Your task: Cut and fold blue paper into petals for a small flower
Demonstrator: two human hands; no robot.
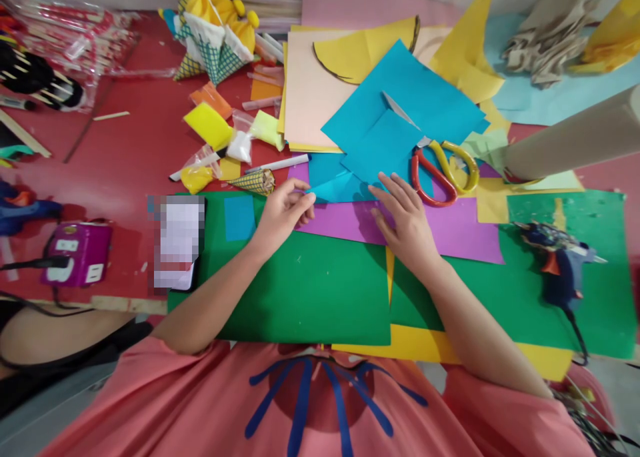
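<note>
My left hand (286, 211) pinches the left tip of a small blue paper piece (331, 189) between thumb and fingers. The piece looks folded or curled to a point. My right hand (404, 222) is open, palm down with fingers apart, by the right side of the blue paper; whether its fingertips touch it I cannot tell. Beneath both hands runs a purple paper strip (463, 227) on green sheets (300, 290). Scissors with red and yellow handles (434, 177) lie just beyond my right hand, their blades over larger blue sheets (405, 93).
A phone (181, 243) and a small blue square (239, 218) lie left. A blue glue gun (565, 270) rests right, near a pale cylinder (575, 137). Beyond are a patterned paper cone (253, 181), clay packets (209, 126) and a yellow half-circle (365, 50). A purple box (77, 253) stands far left.
</note>
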